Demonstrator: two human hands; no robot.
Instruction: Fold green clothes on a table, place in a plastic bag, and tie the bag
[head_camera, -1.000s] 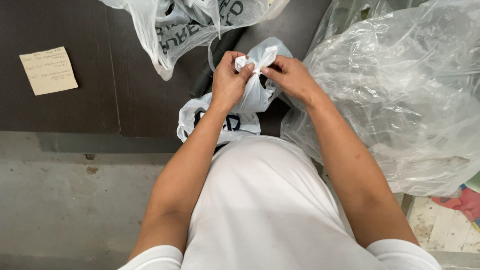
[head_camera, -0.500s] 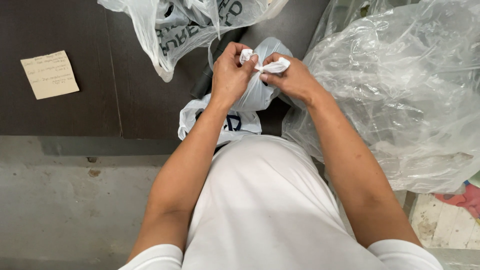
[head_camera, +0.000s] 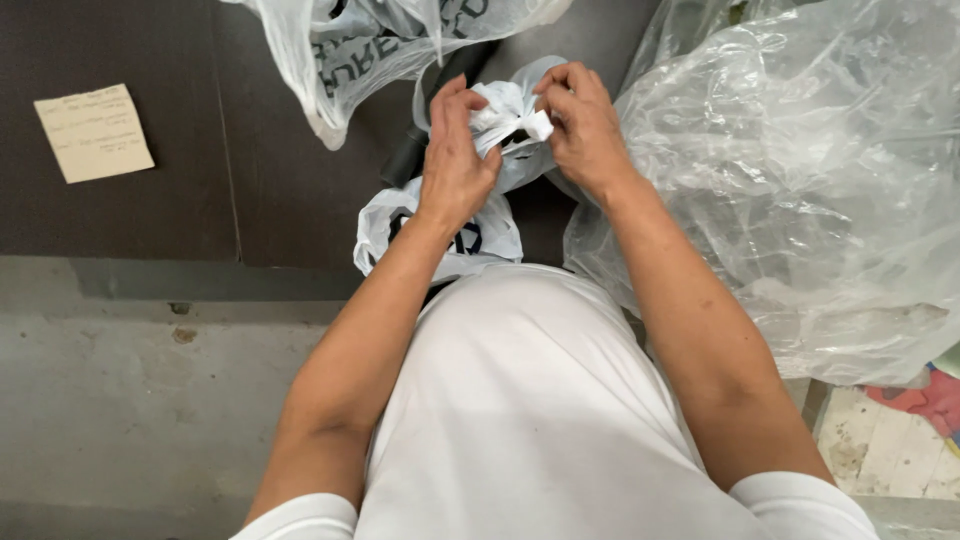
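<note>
Your left hand (head_camera: 455, 165) and your right hand (head_camera: 580, 125) were both closed on the twisted neck of a small white plastic bag with dark print (head_camera: 505, 125), each pinching one end of its knotted top between thumb and fingers. The bag sat on the dark brown tabletop (head_camera: 180, 200), just in front of your torso, with its lower part (head_camera: 440, 235) showing beneath your left wrist.

A pale yellow rectangular paper note with handwriting (head_camera: 95, 132) lay flat on the tabletop, well apart to the left. A translucent white plastic bag with dark lettering (head_camera: 360, 50) hung at the top edge, just above your left hand. A large crumpled clear plastic sheet (head_camera: 800, 180) filled the right side, touching your right forearm.

Compared with the frame half a second earlier, your hands had drawn slightly apart, and the white knot between them showed more fully. The note and the surrounding bags had kept their places.
</note>
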